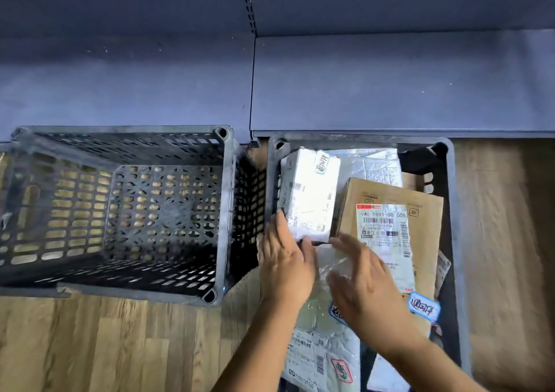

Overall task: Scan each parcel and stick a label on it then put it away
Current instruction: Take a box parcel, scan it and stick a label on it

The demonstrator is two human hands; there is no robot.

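A dark crate (pixel 453 211) on the right holds several parcels. A white box (pixel 309 193) with a blue label lies at its far left. Beside it sits a brown cardboard box (pixel 390 199) with a white shipping label and a blue sticker at its near corner. A clear plastic bag parcel (pixel 322 274) lies under my hands. My left hand (pixel 285 259) has straight fingers touching the near end of the white box. My right hand (pixel 363 283) hovers flat over the bag and the brown box, blurred by motion. A white bag parcel (pixel 321 358) lies nearest me.
An empty black perforated crate (pixel 223 211) stands on the left, on the wooden floor (pixel 120 346). A dark blue shelf (pixel 390 91) runs behind both crates. More floor shows right of the parcel crate.
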